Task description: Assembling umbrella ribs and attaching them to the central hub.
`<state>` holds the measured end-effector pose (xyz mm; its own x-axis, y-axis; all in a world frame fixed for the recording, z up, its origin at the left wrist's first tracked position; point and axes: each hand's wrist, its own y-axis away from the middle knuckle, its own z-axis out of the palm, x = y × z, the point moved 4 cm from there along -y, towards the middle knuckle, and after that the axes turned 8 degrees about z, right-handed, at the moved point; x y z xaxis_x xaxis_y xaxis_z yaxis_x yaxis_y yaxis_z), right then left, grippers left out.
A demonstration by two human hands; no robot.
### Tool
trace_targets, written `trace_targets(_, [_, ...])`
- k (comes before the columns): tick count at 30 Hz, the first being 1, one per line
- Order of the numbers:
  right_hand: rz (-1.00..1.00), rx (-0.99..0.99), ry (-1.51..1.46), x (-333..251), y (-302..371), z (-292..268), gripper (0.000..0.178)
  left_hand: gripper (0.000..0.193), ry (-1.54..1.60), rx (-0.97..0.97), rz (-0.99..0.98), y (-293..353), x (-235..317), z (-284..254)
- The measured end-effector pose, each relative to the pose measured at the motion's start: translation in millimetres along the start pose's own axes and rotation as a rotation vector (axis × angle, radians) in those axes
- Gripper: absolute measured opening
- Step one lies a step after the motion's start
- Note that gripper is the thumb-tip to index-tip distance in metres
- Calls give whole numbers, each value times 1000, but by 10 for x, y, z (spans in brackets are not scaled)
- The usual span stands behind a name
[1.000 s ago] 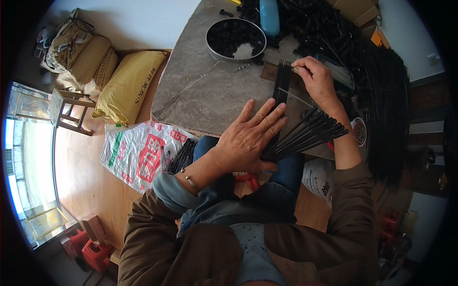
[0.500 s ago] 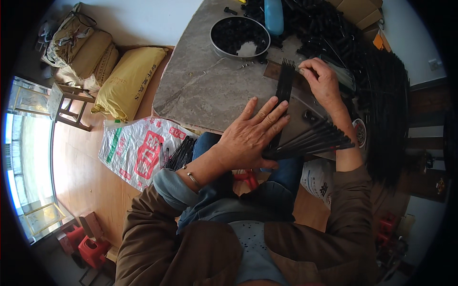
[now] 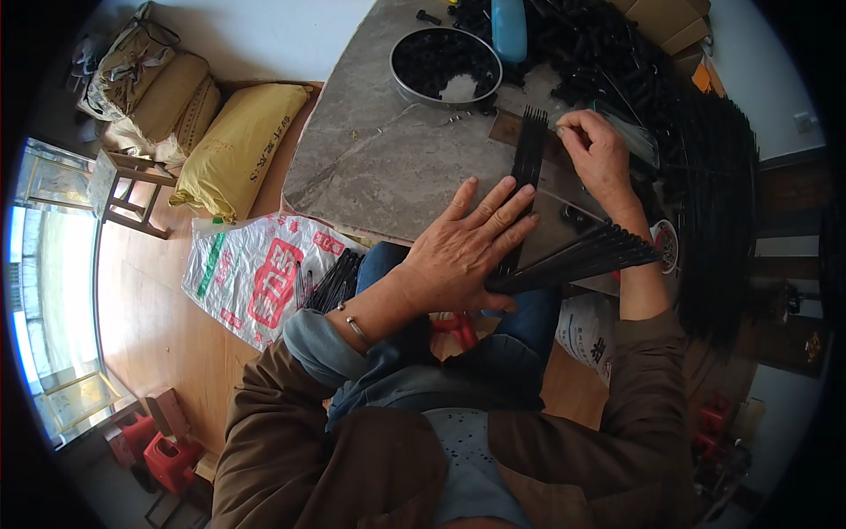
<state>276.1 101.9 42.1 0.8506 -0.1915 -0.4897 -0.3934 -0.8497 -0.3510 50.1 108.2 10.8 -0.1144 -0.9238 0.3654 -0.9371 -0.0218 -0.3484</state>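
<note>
Fanned bundle of thin black rods (image 3: 573,257) lies at the near edge of the grey stone worktop (image 3: 379,159), over the lap. Left hand (image 3: 463,251) flat, fingers spread, pressing the bundle's narrow end. Right hand (image 3: 599,159) pinched closed on the upper tip of a flat row of black strips (image 3: 527,163). Round metal bowl (image 3: 445,66) of black parts and a blue bottle (image 3: 509,26) sit further back. White printed sack, red and green markings (image 3: 260,273), on floor left; yellow sack (image 3: 233,145) beyond it.

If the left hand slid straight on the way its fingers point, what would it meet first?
Likely the upright bundle of black rods just past the left hand; its fingertips seem almost on it, though depth is unclear.
</note>
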Motion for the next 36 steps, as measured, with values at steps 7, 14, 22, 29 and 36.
trace_targets(7, [0,-23,-13,32,-43,27,8,101,-8,-1,1,-8,-6,12])
trace_targets(14, [-139,-18,98,-26,-163,-3,9,99,-4,-1,-1,-1,-13,8])
trace_targets(22, [-129,-156,-119,64,-224,39,8,98,-14,-13,-4,3,-9,28])
trace_targets(29, [-9,-225,-67,8,-248,52,8,98,-3,12,-7,8,-19,22])
trace_targets(36, [-59,-227,-129,30,-251,54,9,98,-3,22,-13,8,-16,18])
